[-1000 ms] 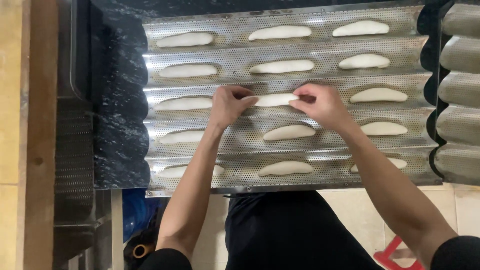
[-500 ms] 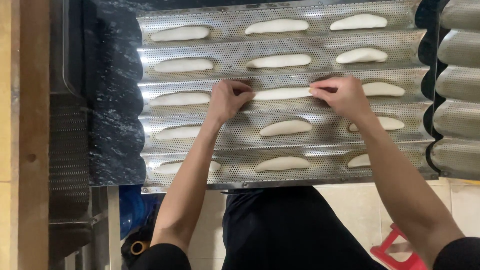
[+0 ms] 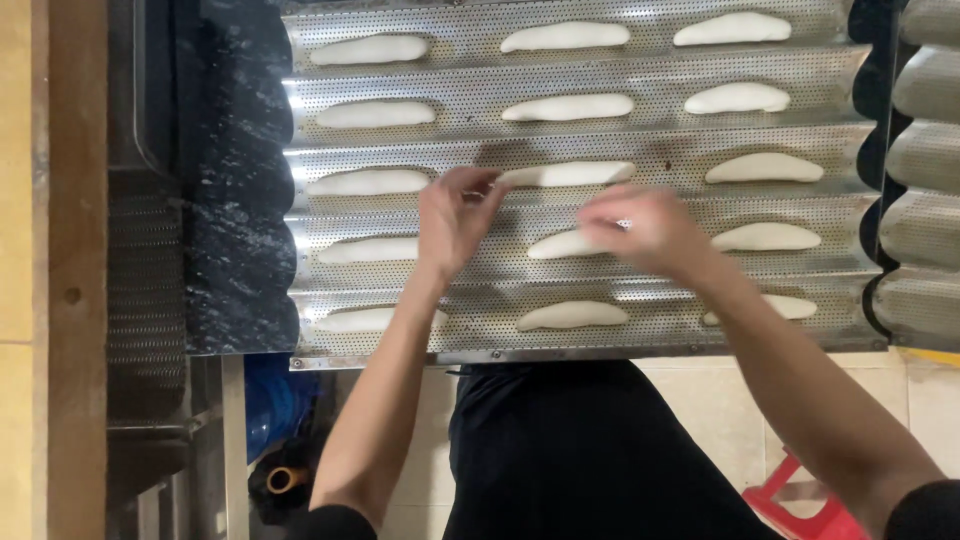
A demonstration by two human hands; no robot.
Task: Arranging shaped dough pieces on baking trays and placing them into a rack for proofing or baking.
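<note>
Both hands have let go of the pale, elongated dough piece (image 3: 566,174), which lies alone in the perforated, corrugated metal tray (image 3: 660,76). The left hand (image 3: 452,217) hovers loosely open by its near end. The right hand (image 3: 640,228), blurred and empty, has dropped over the next dough piece (image 3: 560,245).

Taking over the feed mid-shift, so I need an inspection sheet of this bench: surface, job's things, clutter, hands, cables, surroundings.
Surface: dark marbled counter under the tray.
Job's things: perforated grooved metal tray, five channels with three dough pieces each; middle dough piece in third channel.
Clutter: nothing seen.
Hands: left hand beside that piece's end; right hand blurred over the fourth channel; neither clearly grips.
Cables: nothing seen.
Surroundings: second tray at right, red stool below.
</note>
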